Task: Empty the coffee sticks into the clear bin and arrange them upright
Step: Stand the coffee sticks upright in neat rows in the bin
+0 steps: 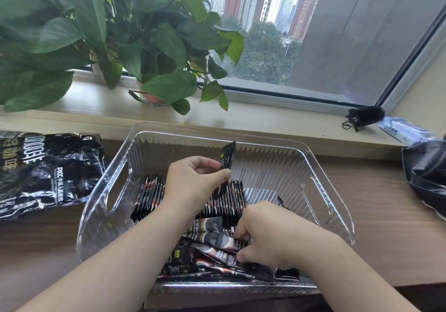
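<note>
The clear ribbed bin point(323, 166) sits on the wooden desk in front of me. Inside it, a row of black coffee sticks point(149, 195) stands upright across the middle. My left hand point(193, 181) pinches one black coffee stick point(228, 154) upright above that row. A loose pile of coffee sticks point(212, 258) lies flat at the near side of the bin. My right hand point(272, 234) reaches into that pile, fingers closed on a stick there.
A crumpled black coffee bag point(45, 174) lies left of the bin. Another dark bag point(427, 176) sits at the right edge. Potted plants point(120, 46) stand on the windowsill behind, with a small black object point(365, 116) and a white packet point(403, 131) at its right.
</note>
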